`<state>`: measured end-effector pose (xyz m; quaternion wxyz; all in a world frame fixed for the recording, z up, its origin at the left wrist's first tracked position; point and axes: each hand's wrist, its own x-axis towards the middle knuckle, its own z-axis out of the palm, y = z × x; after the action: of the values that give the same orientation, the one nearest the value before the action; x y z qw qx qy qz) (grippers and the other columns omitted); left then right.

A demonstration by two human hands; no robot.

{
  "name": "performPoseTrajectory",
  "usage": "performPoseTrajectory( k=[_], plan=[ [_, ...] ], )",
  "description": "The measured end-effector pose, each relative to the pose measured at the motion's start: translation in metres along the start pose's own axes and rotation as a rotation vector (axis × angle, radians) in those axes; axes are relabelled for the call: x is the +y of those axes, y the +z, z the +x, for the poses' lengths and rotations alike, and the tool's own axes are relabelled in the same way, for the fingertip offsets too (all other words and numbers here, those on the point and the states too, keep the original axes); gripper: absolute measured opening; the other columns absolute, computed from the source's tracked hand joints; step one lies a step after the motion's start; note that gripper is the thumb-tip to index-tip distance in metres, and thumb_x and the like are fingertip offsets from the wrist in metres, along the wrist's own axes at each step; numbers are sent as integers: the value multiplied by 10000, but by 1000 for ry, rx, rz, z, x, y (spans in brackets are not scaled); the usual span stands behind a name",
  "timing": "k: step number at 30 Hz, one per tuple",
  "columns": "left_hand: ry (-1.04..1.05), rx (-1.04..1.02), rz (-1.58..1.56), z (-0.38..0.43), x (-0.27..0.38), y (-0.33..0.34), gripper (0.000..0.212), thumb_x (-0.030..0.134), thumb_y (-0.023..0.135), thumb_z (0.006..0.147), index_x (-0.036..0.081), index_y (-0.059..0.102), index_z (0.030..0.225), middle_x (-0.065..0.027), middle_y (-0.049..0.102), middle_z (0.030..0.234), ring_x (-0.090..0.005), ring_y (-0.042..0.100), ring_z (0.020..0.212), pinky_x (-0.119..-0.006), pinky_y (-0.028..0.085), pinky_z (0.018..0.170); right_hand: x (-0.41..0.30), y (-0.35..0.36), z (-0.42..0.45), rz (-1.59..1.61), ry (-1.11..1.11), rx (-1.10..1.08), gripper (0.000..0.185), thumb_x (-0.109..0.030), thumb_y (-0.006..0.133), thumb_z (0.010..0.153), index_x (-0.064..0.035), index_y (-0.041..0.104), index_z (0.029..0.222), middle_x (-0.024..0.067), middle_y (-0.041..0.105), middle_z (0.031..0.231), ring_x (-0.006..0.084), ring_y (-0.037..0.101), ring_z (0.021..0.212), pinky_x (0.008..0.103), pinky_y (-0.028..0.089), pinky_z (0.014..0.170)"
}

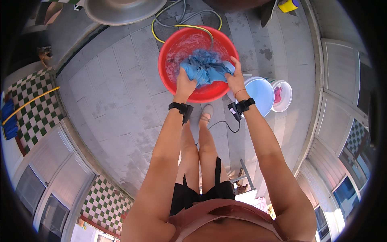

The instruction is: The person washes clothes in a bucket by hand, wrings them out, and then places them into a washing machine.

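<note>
A wet blue cloth (205, 71) is stretched between my two hands over a red plastic basin (208, 98). My left hand (185, 83) grips its left end, and my right hand (235, 78) holds the right end with some fingers spread along it. Part of the cloth's far side touches the stirred water (181, 45) in the basin. A grey and yellow hose (202, 28) passes over the basin's far rim, its end at the water. Both wrists wear black straps with small devices.
Right of the basin stand a blue-lined bucket (260, 93) and a white bucket (285, 103) with a pink item inside. A large metal bowl (125, 15) lies at the top left, a yellow container (287, 5) at the top right. A thin black cable hangs from my right wrist.
</note>
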<state>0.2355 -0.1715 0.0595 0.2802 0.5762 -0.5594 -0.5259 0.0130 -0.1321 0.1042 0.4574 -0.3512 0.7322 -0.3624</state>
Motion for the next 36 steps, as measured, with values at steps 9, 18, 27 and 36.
performPoseTrajectory(
  k=[9, 18, 27, 36],
  plan=[
    [-625, -400, 724, 74, -168, 95, 1304, 133, 934, 574, 401, 103, 1542, -202, 210, 1511, -517, 383, 1315, -552, 521, 944, 246, 125, 109, -718, 113, -356, 954, -75, 667, 792, -524, 206, 1495, 207, 104, 1596, 588, 245, 1342, 542, 349, 1093],
    [-659, -527, 908, 115, -290, 143, 1094, 86, 795, 759, 498, 124, 1518, -246, 120, 1539, -549, 413, 1293, -484, 535, 931, 313, 177, 156, -970, 289, -507, 996, -56, 767, 728, -398, 242, 1503, 174, 128, 1584, 524, 217, 1396, 506, 412, 1081],
    [-518, -696, 916, 132, -345, 157, 733, 140, 631, 846, 134, 320, 1509, -290, 539, 1333, -352, 591, 1203, -410, 519, 933, 343, 200, 190, -1158, 401, -585, 845, -154, 602, 877, -320, 147, 1569, 180, 16, 1632, 437, 149, 1475, 501, 247, 1180],
    [-392, -680, 961, 133, -319, 146, 431, 110, 547, 878, 74, 599, 1304, -269, 614, 1226, -386, 592, 1176, -478, 519, 916, 326, 187, 200, -1332, 117, -731, 668, -130, 496, 915, -253, 289, 1537, 244, 244, 1565, 433, 434, 1338, 481, 415, 1064]
  ],
)
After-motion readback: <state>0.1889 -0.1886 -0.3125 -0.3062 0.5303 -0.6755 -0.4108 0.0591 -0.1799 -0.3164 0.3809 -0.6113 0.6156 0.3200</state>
